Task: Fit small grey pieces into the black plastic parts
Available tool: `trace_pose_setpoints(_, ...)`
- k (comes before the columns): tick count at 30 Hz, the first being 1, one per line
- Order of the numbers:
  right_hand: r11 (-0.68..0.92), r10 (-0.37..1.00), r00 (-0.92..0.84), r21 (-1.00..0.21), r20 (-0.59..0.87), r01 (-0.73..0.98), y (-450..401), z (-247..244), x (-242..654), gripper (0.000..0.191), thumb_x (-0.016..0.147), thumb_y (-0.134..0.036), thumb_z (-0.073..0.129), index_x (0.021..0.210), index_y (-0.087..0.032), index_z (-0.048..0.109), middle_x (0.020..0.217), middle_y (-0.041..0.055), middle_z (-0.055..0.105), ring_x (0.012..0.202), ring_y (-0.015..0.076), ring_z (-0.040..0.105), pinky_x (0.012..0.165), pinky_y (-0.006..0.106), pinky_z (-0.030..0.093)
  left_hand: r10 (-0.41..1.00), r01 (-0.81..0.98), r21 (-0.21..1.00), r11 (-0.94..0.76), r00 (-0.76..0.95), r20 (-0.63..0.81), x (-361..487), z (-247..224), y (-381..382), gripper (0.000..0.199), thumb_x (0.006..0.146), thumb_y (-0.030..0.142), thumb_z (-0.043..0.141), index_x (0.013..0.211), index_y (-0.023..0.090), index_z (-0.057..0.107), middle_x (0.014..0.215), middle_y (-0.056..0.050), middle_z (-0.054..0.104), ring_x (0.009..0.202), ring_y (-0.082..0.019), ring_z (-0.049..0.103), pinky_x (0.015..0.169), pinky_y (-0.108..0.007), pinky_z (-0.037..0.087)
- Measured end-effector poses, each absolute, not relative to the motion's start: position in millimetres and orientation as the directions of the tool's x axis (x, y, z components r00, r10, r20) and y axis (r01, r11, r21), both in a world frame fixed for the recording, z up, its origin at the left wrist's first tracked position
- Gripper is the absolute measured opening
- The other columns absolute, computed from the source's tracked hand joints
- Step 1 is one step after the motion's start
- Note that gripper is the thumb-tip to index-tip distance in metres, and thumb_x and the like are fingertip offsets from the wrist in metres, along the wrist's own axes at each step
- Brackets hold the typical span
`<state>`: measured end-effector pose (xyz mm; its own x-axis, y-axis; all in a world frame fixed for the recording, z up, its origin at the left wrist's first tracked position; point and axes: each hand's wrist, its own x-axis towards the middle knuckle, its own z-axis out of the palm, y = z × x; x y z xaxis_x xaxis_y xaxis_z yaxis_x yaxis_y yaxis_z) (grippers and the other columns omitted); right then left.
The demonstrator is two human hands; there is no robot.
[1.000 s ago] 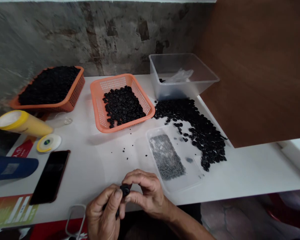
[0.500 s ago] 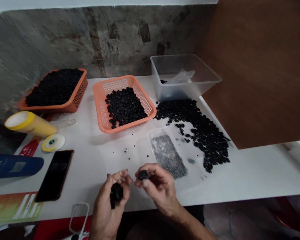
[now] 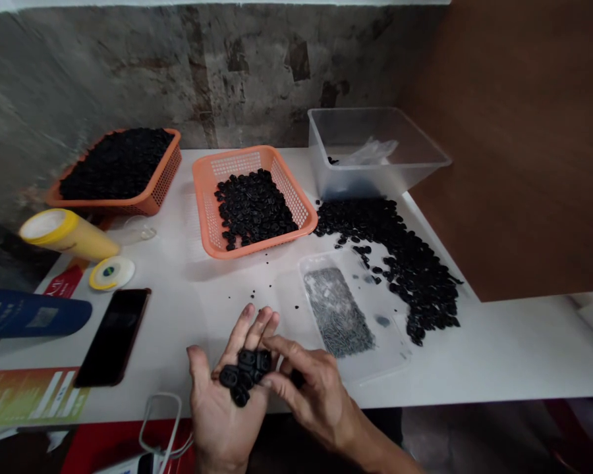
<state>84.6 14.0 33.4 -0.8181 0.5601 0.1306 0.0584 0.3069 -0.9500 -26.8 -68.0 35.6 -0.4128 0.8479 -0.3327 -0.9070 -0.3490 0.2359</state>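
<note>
My left hand (image 3: 232,411) lies palm up with its fingers stretched out, carrying several small black oval pieces (image 3: 241,374) that look like rubber or plastic parts with slots. My right hand (image 3: 316,388) reaches over its fingers, thumb and forefinger closing on one black piece (image 3: 263,361) at the right side of the handful. Something dark also shows under the curled fingers of the right hand. Just beyond the hands is a shallow clear tray (image 3: 385,342) of small grey metal pins (image 3: 340,319). A large spread of similar black pieces (image 3: 415,270) lies to its right.
An orange basket (image 3: 205,217) holds black pieces; another orange basket (image 3: 165,172) at the back left is heaped full. A clear bin (image 3: 380,172) stands behind. On the left lie a phone (image 3: 113,337), a blue bottle (image 3: 39,313) and a yellow cup (image 3: 72,234). A brown panel (image 3: 524,164) overhangs the right.
My left hand has opened flat, exposing the black pieces in its palm. My right hand has come down and left to meet them. The view has shifted slightly.
</note>
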Motion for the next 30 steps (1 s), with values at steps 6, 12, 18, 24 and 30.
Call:
trace_pose_setpoints(6,0.356,0.517,-0.844,-0.933,0.141,0.061,16.0,32.6,84.3,0.032,0.090,-0.027,0.061,0.122,-0.021,0.057,0.069,-0.0012,0.058,0.055,0.0111,0.052,0.056,0.020,0.041,0.850,-0.909,0.282,-0.308,-0.396,-0.348,-23.9,35.8,-67.6,0.078,0.082,0.076,0.028,0.124,0.021,0.063,0.130,-0.014,0.060,0.123,-0.030,0.054,0.101,-0.049,0.041)
trace_pose_setpoints(12,0.276,0.527,-0.834,-0.961,0.164,-0.015,17.8,30.7,85.3,0.024,0.087,-0.030,0.065,0.108,-0.020,0.059,0.064,-0.0037,0.052,0.053,0.0098,0.049,0.054,0.019,0.040,0.907,-0.927,0.230,-0.298,-0.349,-0.234,-24.6,30.7,-73.3,0.082,0.081,0.078,0.022,0.132,0.024,0.056,0.133,-0.014,0.057,0.125,-0.030,0.052,0.102,-0.051,0.038)
trace_pose_setpoints(18,0.274,0.561,-0.806,-0.961,0.189,-0.035,13.8,27.2,85.2,0.020,0.086,-0.030,0.067,0.101,-0.020,0.059,0.064,-0.0035,0.053,0.052,0.0096,0.048,0.053,0.020,0.040,0.913,-0.931,0.201,-0.304,-0.345,-0.217,-25.2,29.8,-71.5,0.083,0.082,0.077,0.022,0.133,0.021,0.056,0.135,-0.015,0.055,0.126,-0.029,0.050,0.100,-0.047,0.042)
trace_pose_setpoints(24,0.308,0.625,-0.761,-0.951,0.175,0.034,16.0,24.9,88.6,0.023,0.081,-0.030,0.072,0.098,-0.021,0.059,0.065,-0.0040,0.056,0.052,0.0093,0.051,0.054,0.018,0.042,0.924,-0.947,0.187,-0.261,-0.301,-0.235,-24.6,28.1,-68.6,0.085,0.082,0.077,0.021,0.129,0.017,0.060,0.133,-0.015,0.056,0.123,-0.029,0.053,0.101,-0.044,0.042)
trace_pose_setpoints(30,0.358,0.650,-0.733,-0.931,0.199,0.066,19.2,25.5,88.4,0.024,0.083,-0.036,0.070,0.093,-0.020,0.056,0.064,-0.0034,0.057,0.051,0.0091,0.050,0.052,0.018,0.042,0.885,-0.933,0.290,-0.213,-0.310,-0.348,-20.8,24.8,-69.1,0.079,0.088,0.070,0.026,0.122,0.011,0.065,0.125,-0.019,0.062,0.113,-0.030,0.061,0.092,-0.041,0.051)
